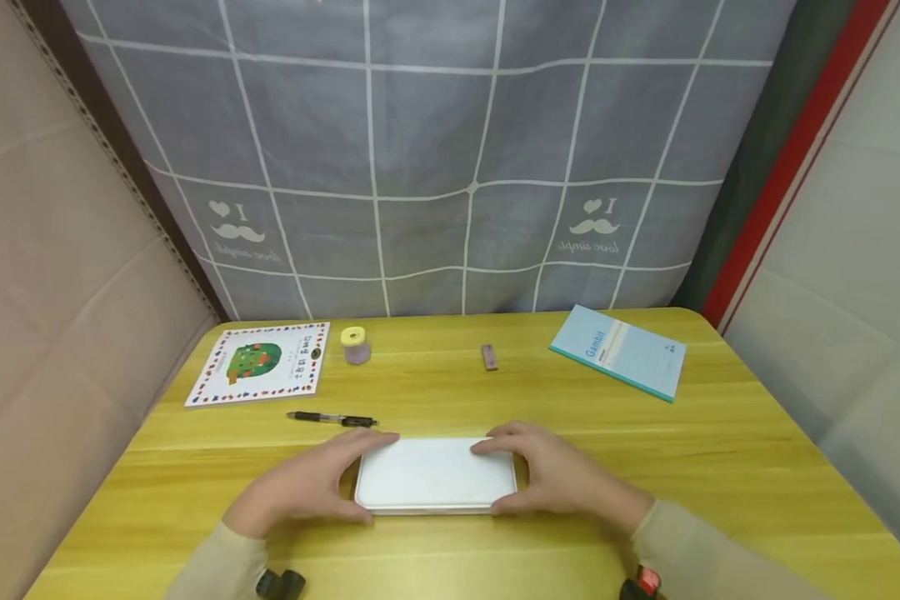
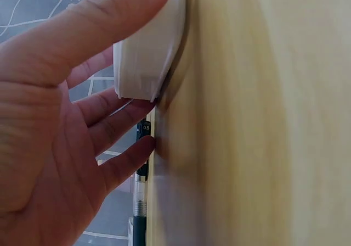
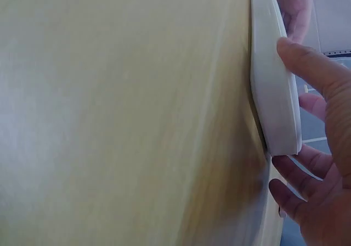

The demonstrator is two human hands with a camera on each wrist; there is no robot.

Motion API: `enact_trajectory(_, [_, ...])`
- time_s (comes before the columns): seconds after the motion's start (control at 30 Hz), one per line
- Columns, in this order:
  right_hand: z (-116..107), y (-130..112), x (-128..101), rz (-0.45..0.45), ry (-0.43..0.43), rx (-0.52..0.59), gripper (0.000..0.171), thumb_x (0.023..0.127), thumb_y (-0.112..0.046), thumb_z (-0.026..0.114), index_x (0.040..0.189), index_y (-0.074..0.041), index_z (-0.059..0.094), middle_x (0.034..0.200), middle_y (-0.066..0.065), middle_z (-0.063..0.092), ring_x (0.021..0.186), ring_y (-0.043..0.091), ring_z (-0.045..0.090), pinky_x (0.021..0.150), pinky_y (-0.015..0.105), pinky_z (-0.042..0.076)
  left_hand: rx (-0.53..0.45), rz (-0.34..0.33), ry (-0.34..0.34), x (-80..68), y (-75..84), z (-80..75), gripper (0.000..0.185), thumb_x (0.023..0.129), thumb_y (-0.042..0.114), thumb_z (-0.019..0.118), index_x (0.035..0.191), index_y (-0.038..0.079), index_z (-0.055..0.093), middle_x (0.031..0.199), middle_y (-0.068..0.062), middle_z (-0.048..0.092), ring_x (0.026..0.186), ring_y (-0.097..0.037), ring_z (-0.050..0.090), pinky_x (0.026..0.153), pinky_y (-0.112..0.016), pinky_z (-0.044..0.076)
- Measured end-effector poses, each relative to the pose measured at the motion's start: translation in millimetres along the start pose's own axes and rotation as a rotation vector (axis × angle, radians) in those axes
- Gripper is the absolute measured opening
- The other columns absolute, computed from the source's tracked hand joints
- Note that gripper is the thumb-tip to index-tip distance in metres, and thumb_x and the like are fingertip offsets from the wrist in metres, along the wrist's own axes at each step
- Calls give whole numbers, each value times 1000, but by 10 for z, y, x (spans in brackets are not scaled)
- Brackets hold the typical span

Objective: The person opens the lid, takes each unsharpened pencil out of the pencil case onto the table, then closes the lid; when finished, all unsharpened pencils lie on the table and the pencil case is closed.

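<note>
A flat white rectangular case (image 1: 435,475) with rounded corners lies on the wooden table near its front, long side across. My left hand (image 1: 318,475) grips its left end, thumb on the near side and fingers at the far side. At the other end my right hand (image 1: 555,475) holds it likewise, its index finger bent over the far top edge. In the left wrist view the left thumb rests against the case's wall (image 2: 145,59), some fingers spread below. The right wrist view has the right thumb on the rim of the case (image 3: 271,87). Its contents are hidden.
A black pen (image 1: 332,418) lies just beyond my left hand. Farther back are a picture booklet (image 1: 258,362), a small yellow-topped purple container (image 1: 356,345), a small pinkish block (image 1: 489,357) and a light blue notebook (image 1: 619,352). A grey checked curtain (image 1: 427,150) hangs behind the table.
</note>
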State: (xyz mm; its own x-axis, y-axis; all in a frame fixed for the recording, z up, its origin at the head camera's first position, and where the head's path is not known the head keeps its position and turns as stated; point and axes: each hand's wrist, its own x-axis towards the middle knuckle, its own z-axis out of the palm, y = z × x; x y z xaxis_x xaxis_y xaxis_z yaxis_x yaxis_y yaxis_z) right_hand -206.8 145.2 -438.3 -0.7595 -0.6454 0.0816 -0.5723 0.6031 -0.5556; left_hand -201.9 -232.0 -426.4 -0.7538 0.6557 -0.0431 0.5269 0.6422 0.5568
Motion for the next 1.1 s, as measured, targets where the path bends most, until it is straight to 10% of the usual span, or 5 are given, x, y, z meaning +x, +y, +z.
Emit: enact_trajectory(1.1, [-3, -102, 118, -144, -7, -198, 60, 80, -47, 87, 132, -21, 73, 141, 13, 65, 127, 32, 63, 100, 49, 56, 173, 49, 81, 93, -90, 35, 89, 69, 37, 95, 144, 19, 51, 138, 7, 54, 122, -11, 54, 103, -39, 52])
